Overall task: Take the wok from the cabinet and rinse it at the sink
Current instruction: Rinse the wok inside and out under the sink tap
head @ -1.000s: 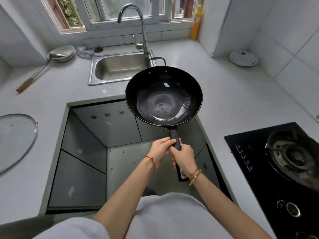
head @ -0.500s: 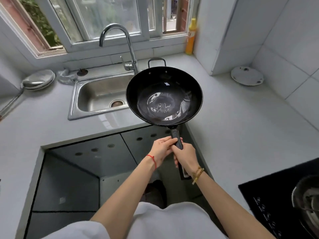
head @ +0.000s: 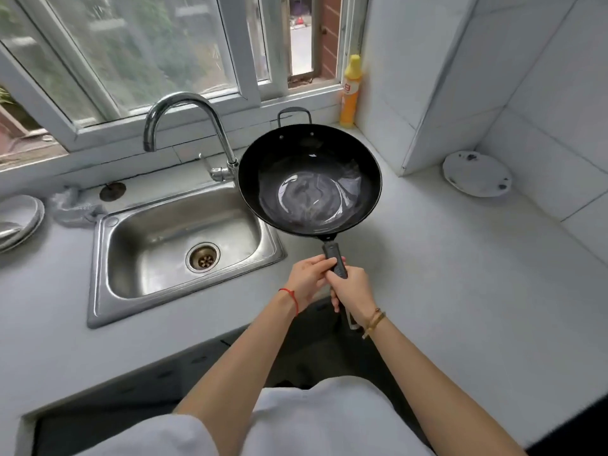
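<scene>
A black wok (head: 309,179) with a shiny bottom hangs level in the air above the counter, just right of the steel sink (head: 184,245). Its long dark handle points toward me. My left hand (head: 309,278) and my right hand (head: 353,289) are both wrapped around that handle, left just ahead of right. The wok's left rim overlaps the base of the curved chrome faucet (head: 184,126), whose spout ends over the sink's back left. The sink basin is dry-looking with an open drain (head: 202,256).
A yellow bottle (head: 350,90) stands in the back corner by the window. A white dish (head: 477,174) lies on the counter at right. Metal bowls (head: 16,218) and a crumpled cloth (head: 74,209) sit left of the sink. Dark cabinet fronts (head: 158,373) lie below the counter's edge.
The view has moved forward and closer to the sink; the cabinet opening and stove have slid out of view. Both hands still hold the wok, now beside the faucet.
</scene>
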### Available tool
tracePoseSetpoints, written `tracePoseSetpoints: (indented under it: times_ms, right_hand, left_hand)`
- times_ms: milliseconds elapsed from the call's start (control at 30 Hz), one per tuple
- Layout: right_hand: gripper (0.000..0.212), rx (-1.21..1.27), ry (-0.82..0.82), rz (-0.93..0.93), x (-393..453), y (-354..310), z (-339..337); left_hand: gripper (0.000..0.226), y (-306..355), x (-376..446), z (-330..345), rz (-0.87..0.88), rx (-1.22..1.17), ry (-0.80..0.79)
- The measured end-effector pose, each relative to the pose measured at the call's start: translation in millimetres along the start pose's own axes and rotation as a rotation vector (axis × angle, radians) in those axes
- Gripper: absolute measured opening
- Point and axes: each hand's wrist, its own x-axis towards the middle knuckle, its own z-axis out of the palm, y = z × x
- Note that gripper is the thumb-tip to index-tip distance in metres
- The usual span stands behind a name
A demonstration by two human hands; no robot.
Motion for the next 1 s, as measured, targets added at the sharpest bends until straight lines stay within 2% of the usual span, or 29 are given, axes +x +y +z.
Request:
tracePoseSetpoints:
  times_ms: [500,1000]
  right_hand:
    - [0.023,-0.036,0.005,0.048,80,-22,-22]
    - [0.02,-0.049,-0.027,0.063,95,-5,-44]
  left_hand:
    - [0.032,23,84,11,-0.064,-0.096,0.01]
    - [0.034,6,101,26,-0.1,-0.119,0.003]
